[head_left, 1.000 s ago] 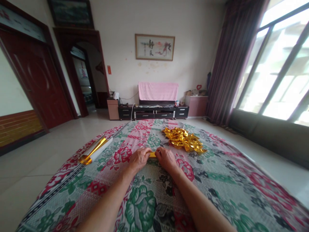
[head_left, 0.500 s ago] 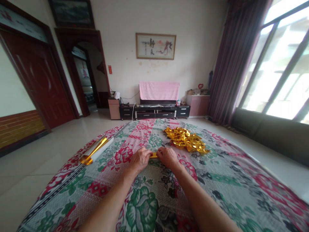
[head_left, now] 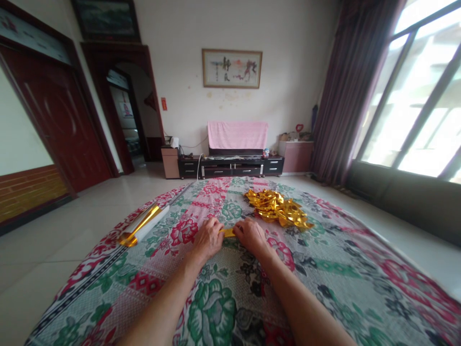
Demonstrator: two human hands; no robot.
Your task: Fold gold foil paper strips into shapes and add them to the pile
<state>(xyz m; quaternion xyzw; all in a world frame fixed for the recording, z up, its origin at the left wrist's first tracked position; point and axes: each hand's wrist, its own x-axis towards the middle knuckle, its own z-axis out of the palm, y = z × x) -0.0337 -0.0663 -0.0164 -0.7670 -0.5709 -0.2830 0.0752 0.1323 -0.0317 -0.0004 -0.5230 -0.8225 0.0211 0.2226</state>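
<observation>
Your left hand (head_left: pixel 209 238): grip pinching the left end of a narrow gold strip (head_left: pixel 229 233).
Your right hand (head_left: pixel 251 235): grip pinching the strip's right end.
Desk (head_left: pixel 324 312): before you, under a floral cloth (head_left: pixel 212 307).
Gold foil pile (head_left: pixel 277 209): beyond your right hand, on the floral cloth.
Foil roll (head_left: pixel 146 223): gold and white, toward your left edge.
Far wall (head_left: pixel 291 72): framed picture (head_left: pixel 232 68) above a pink cloth (head_left: pixel 237 134) and black cabinet (head_left: pixel 223 171).
Window (head_left: pixel 428 96): to your right, beside a purple curtain (head_left: pixel 338 96).
</observation>
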